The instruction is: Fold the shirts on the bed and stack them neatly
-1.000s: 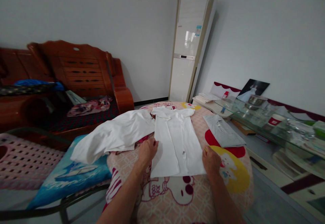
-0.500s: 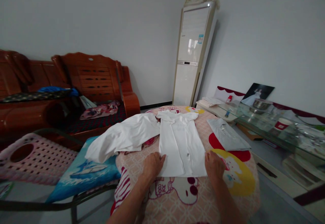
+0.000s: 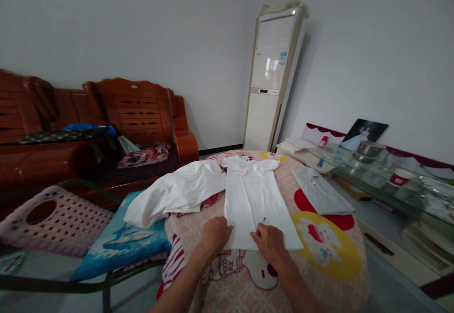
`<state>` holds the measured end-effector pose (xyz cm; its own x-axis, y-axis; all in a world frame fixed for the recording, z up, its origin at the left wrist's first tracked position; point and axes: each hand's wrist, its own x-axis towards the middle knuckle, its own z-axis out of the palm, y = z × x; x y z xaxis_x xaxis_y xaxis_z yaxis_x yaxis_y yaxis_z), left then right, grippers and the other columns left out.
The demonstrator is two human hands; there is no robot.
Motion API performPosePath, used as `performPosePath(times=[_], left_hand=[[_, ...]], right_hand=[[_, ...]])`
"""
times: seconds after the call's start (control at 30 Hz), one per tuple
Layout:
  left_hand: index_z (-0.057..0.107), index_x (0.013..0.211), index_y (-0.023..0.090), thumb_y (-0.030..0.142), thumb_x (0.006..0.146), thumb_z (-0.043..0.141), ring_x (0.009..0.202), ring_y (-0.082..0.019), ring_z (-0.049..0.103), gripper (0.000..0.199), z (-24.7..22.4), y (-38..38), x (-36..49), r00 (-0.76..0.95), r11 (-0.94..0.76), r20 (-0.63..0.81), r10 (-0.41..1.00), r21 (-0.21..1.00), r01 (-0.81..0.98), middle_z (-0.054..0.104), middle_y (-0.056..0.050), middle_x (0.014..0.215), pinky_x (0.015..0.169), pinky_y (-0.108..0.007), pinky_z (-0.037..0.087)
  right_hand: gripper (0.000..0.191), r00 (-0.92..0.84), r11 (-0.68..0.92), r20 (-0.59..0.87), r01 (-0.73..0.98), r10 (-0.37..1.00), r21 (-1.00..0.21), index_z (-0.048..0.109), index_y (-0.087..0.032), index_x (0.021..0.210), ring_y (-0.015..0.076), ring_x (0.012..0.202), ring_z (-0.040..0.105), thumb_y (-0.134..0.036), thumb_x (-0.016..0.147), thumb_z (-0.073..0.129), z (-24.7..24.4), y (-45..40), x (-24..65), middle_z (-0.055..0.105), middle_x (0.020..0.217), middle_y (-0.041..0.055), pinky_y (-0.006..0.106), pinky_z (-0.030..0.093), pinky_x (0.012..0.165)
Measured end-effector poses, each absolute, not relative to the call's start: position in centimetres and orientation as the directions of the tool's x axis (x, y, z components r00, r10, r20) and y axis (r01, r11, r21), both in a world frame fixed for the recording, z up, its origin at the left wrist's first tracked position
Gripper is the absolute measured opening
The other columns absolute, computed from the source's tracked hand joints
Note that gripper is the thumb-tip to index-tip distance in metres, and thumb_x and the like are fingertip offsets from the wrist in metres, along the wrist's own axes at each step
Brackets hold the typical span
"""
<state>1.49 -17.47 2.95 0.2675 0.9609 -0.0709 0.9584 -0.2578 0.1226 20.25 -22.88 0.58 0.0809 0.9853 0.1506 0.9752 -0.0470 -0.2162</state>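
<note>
Two hands on one flat white shirt

From where I stand, two bare hands are working over the same white shirt [image 3: 244,199], spread flat on the one cloth-covered tabletop [image 3: 191,223]. The left hand [image 3: 215,235] is at the shirt's lower left edge, fingers curled in, thumb close to them. The right hand [image 3: 270,243] lies over its lower hem, fingers bent and nearly closed. I can't tell whether either pinches any cloth.

Left of the shirt there's one woven chair [image 3: 71,228] bearing one blue cushion [image 3: 124,237]. Beside the shirt on that side, one rumpled white garment [image 3: 180,185] reaches past the tabletop onto the cushion; one folded grey garment [image 3: 321,192] sits to the shirt's right. Farther right, one red-and-white cup [image 3: 400,178] and one metal bowl [image 3: 371,150] stand on a glass shelf [image 3: 369,169]. Beyond the shirt rises one tall air conditioner [image 3: 264,114].
</note>
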Motion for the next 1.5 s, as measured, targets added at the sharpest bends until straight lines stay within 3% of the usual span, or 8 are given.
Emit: performPosePath(times=[0.43,0.77,0.93,1.03,1.13,1.27,1.37,1.5], left_hand=[[0.065,0.1,0.01,0.033,0.09,0.042,0.098,-0.028,0.064,0.034,3.1,-16.0,-1.4,0.287,-0.275,-0.131,0.949,0.099,0.956,0.068,-0.018,0.1,0.081,-0.035,0.046],[0.067,0.084,0.015,0.039,0.081,0.055,0.088,-0.026,0.066,0.026,3.1,-15.5,-1.7,0.323,-0.295,-0.143,0.936,0.186,0.937,0.069,-0.012,0.089,0.074,-0.032,0.046],[0.066,0.088,0.016,0.029,0.082,0.056,0.088,-0.022,0.064,0.017,3.3,-15.4,-0.8,0.335,-0.336,0.053,0.941,0.271,0.902,0.069,-0.008,0.088,0.079,-0.031,0.046],[0.061,0.115,0.019,0.029,0.09,0.049,0.111,-0.019,0.058,0.03,1.7,-15.8,1.5,0.534,-0.6,0.274,0.8,0.384,0.702,0.065,-0.01,0.116,0.096,-0.033,0.043],[0.043,0.139,0.026,0.04,0.091,0.048,0.135,-0.023,0.037,0.05,-0.1,-16.4,3.4,0.704,-0.744,0.261,0.66,0.357,0.565,0.044,-0.009,0.145,0.112,-0.044,0.028],[0.035,0.144,0.03,0.044,0.092,0.045,0.142,-0.026,0.024,0.054,-0.8,-16.9,4.0,0.751,-0.744,0.154,0.642,0.359,0.563,0.031,-0.007,0.153,0.115,-0.053,0.016],[0.046,0.137,0.023,0.037,0.088,0.054,0.135,-0.024,0.037,0.051,-0.4,-17.0,4.6,0.715,-0.719,0.224,0.662,0.46,0.521,0.044,-0.011,0.145,0.113,-0.046,0.027],[0.055,0.125,0.018,0.023,0.087,0.053,0.1,-0.019,0.062,0.039,0.0,-17.5,7.6,0.646,-0.614,0.202,0.736,0.599,0.514,0.068,-0.008,0.105,0.094,-0.033,0.045]], right_hand=[[0.02,0.055,-0.026,0.11,0.969,0.992,-0.247,0.069,-0.02,0.072,0.0151,0.07,0.065,-0.033,0.084,0.061,1.1,-22.8,18.6,0.072,0.075,0.0036,0.025,0.029,0.059],[0.029,0.043,0.078,0.318,0.93,0.947,-0.359,0.064,-0.019,0.067,0.0116,0.055,0.056,-0.042,0.086,0.059,-0.4,-23.0,19.5,0.066,0.06,0.0004,0.024,0.027,0.056],[0.046,0.328,0.008,0.473,0.815,0.818,-0.579,0.055,-0.019,0.058,0.0097,0.048,0.041,-0.049,0.09,0.043,0.1,-22.8,23.9,0.052,0.048,-0.0021,0.022,0.026,0.052],[0.048,0.416,-0.028,0.505,0.791,0.756,-0.611,0.052,-0.019,0.055,0.0105,0.049,0.039,-0.052,0.088,0.041,0.2,-23.3,26.6,0.052,0.049,-0.0008,0.023,0.028,0.053],[0.044,0.461,-0.128,0.469,0.802,0.753,-0.583,0.055,-0.019,0.059,0.0124,0.052,0.043,-0.048,0.088,0.04,0.1,-24.0,28.2,0.057,0.055,0.0025,0.024,0.028,0.054],[0.033,0.538,-0.329,0.376,0.805,0.754,-0.493,0.062,-0.018,0.068,0.0148,0.061,0.051,-0.036,0.088,0.043,0.0,-24.9,29.7,0.065,0.067,0.0061,0.025,0.028,0.058],[0.029,0.596,-0.425,0.334,0.779,0.73,-0.461,0.065,-0.019,0.073,0.0146,0.064,0.054,-0.032,0.089,0.045,0.1,-25.4,30.5,0.067,0.073,0.0062,0.025,0.029,0.06],[0.029,0.635,-0.552,0.232,0.763,0.737,-0.336,0.067,-0.02,0.076,0.0146,0.066,0.057,-0.033,0.091,0.045,0.3,-25.9,30.6,0.068,0.077,0.0061,0.026,0.029,0.058]])
